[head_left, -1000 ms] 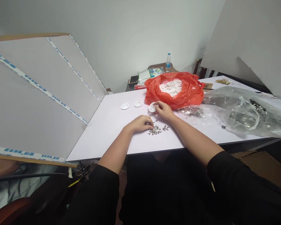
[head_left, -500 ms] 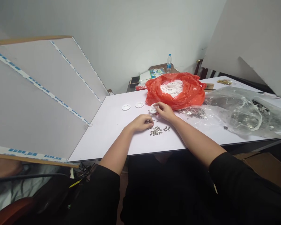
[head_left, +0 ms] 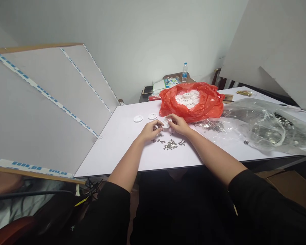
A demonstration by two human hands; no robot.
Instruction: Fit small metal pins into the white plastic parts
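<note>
My right hand (head_left: 180,125) is closed on a white round plastic piece (head_left: 165,123), tilted above the white table, with its fingers over the far side. Close by on the left, my left hand (head_left: 151,131) is in a pinch at the edge of that piece. What looks like a small dark metal part shows between its fingertips; its shape is too small to make out. Just below both hands lies a loose pile of small metal parts (head_left: 170,145), with smaller clusters around it. Two more white round pieces, one nearer (head_left: 138,118) and one farther (head_left: 152,116), lie flat on the left.
A red plastic bag (head_left: 206,110) full of white pieces stands behind my right hand. Clear bags (head_left: 260,117) of metal parts spread to the right. A grey panel (head_left: 53,102) borders the table's left side. A water bottle (head_left: 185,73) stands at the back.
My left hand has lifted from the metal parts and moved up to the white round piece, uncovering some small parts beneath. My right hand keeps hold of the piece. The view has shifted slightly.
</note>
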